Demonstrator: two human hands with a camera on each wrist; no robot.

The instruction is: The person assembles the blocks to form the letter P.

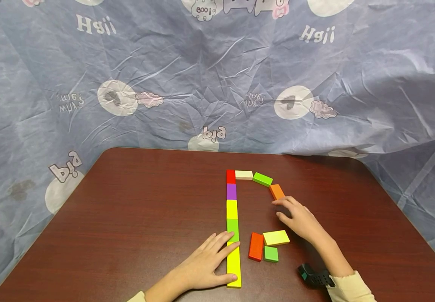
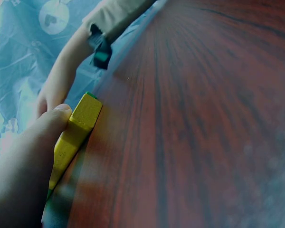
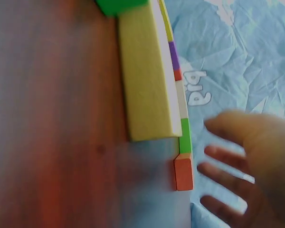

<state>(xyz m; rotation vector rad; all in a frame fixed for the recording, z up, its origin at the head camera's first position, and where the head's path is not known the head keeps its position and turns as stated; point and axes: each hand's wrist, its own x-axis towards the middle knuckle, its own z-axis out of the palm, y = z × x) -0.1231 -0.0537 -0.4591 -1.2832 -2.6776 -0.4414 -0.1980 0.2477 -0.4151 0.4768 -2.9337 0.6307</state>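
The left hand is released, its extended fingers resting on the near yellow block of a straight block row on the worktop. The right hand, also released, is beside the orange block.

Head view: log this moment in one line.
left hand: rests on near end of block column | right hand: empty, beside orange block | right of column: red block, yellow block, green block

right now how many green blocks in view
3: far green block beside the orange block; middle green block partly under the left hand; near green block beside the loose yellow block. More may be hidden.
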